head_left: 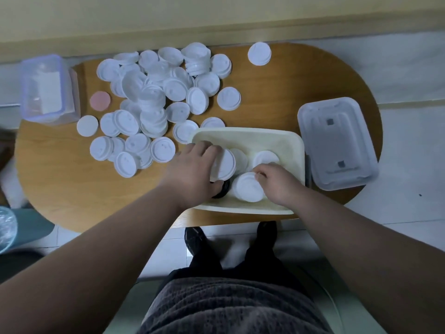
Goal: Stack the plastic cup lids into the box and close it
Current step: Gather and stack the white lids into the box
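A cream plastic box (284,141) sits at the near edge of the wooden table. Both hands are inside it. My left hand (192,169) grips a stack of white cup lids (225,165) at the box's left side, above something black (222,189) that is mostly hidden. My right hand (279,182) pinches the edge of another white lid stack (246,190) at the box's front. More lids (265,159) lie deeper in the box. A big loose pile of white lids (154,97) covers the table's left and far side. The box's translucent cover (337,143) lies to the right.
A clear storage container (48,88) stands at the table's far left, with a pink disc (100,101) beside it. One lid stack (259,53) sits alone at the far edge. My legs and shoes (195,239) are below the table's near edge.
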